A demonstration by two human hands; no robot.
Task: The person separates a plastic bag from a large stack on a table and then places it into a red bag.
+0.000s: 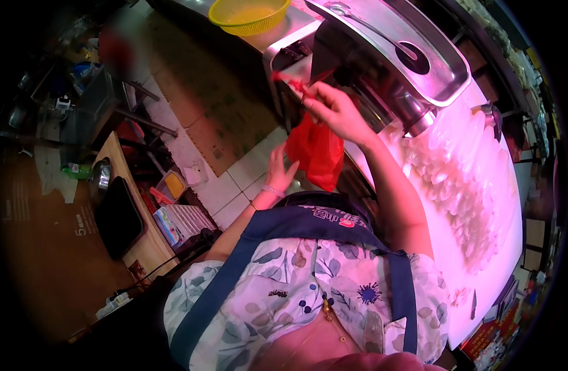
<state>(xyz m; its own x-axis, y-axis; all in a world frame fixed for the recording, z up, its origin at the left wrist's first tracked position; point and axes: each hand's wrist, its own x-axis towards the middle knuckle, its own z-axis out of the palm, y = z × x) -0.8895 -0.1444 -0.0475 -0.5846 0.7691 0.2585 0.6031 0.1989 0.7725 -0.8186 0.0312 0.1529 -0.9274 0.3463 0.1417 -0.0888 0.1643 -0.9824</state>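
Note:
My right hand (332,109) pinches the gathered top of a red plastic bag (318,155), which hangs below it with a full, rounded shape. What the bag holds is hidden. On the other side, my left hand (279,169) is beside the bag with its fingers spread and nothing in them. I cannot tell whether its fingertips touch the bag. To the right of my right forearm lies a large heap of pale, glossy pieces (460,185) on a white tabletop (444,252).
A stainless steel tray (432,25) with a metal ladle (372,28) stands at the table's far end. Beyond is a yellow plastic basket (249,18). To the left, a wooden bench (149,241) carries a black tablet-like panel (119,218). A knife (473,304) lies on the near right tabletop.

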